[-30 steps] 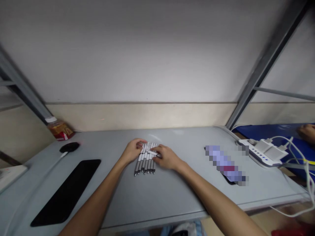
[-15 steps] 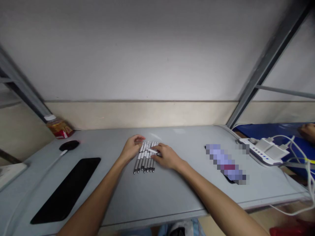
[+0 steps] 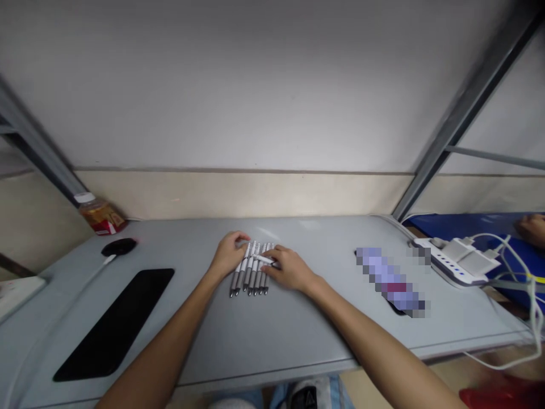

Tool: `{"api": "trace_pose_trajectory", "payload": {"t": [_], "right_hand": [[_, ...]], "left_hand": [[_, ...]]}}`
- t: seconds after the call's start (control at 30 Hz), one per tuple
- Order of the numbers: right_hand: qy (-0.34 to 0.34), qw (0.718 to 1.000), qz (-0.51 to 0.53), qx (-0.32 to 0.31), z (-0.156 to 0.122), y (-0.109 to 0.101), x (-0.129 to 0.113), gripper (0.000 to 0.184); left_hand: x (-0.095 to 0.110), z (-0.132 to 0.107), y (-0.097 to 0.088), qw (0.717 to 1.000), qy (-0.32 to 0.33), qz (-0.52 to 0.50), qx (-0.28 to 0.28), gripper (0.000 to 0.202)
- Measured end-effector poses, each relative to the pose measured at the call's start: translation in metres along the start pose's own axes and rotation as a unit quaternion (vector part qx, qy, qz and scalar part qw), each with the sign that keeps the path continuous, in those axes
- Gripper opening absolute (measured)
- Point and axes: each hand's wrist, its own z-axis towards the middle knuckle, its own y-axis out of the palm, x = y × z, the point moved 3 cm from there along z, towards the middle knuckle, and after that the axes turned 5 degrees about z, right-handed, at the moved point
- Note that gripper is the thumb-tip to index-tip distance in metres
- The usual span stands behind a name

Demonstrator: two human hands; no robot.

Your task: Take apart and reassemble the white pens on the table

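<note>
Several white-and-grey pens point(image 3: 251, 275) lie side by side on the grey desk, grey grips and tips toward me. Across their white upper halves lies another white pen point(image 3: 267, 261), pinched between the thumb and fingers of my right hand point(image 3: 292, 268). My left hand point(image 3: 229, 253) rests at the left side of the row, its fingers curved and apart from the thumb. That thumb is close to or touching the leftmost pens; I cannot tell which. A narrow gap shows between the two leftmost pens and the others.
To the left are a black flat mat point(image 3: 117, 326), a black round pad point(image 3: 119, 247) with a white cable and a drink bottle point(image 3: 100, 214). On the right lie a blurred-out phone point(image 3: 389, 281) and a white power strip point(image 3: 451, 261) with plugs. Another person's hand point(image 3: 532, 228) shows far right.
The two leftmost pens have parted slightly from the rest, leaving a gap in the row. Both hands stay almost where they were; the view has shifted a little.
</note>
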Motion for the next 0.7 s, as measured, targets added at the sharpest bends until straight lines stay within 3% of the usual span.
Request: {"api": "trace_pose_trajectory", "payload": {"t": [0.33,0.5,0.7], "right_hand": [[-0.002,1.000,-0.011,0.007,0.001,0.003,0.000,0.034],[-0.016,0.999,0.018,0.021,0.001,0.002,0.000,0.044],[0.005,0.997,0.071,0.043,0.004,0.001,0.008,0.045]], "left_hand": [[0.017,-0.007,-0.002,1.000,0.019,0.021,0.004,0.020],[0.013,-0.004,-0.002,1.000,0.009,0.002,-0.003,0.022],[0.005,-0.002,0.000,1.000,-0.007,0.001,-0.011,0.020]]}}
